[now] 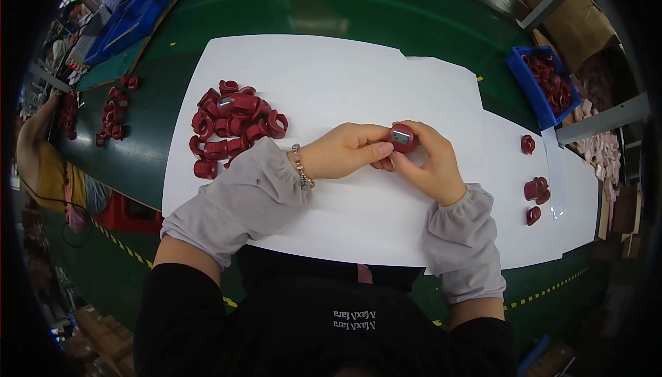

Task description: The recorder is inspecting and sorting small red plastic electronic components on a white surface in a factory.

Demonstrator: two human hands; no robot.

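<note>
Between my two hands I hold a small dark red ring-shaped device with a little grey display (401,137), over the white sheet (331,218). My left hand (345,151) pinches its left side with thumb and forefinger. The fingers of my right hand (433,163) close round its right side, and its underside is hidden by them. A pile of similar dark red ring devices (234,122) lies to the left of my left hand, one of them showing a display. Several loose red ring devices (536,189) rest on the sheet right of my right hand.
A blue bin (514,77) of red pieces stands at the far right. Clear tape (556,184) lies along the sheet's right side. More red pieces (112,115) sit on the dark green table at left, near a person in yellow (52,177). Blue trays (134,18) are behind.
</note>
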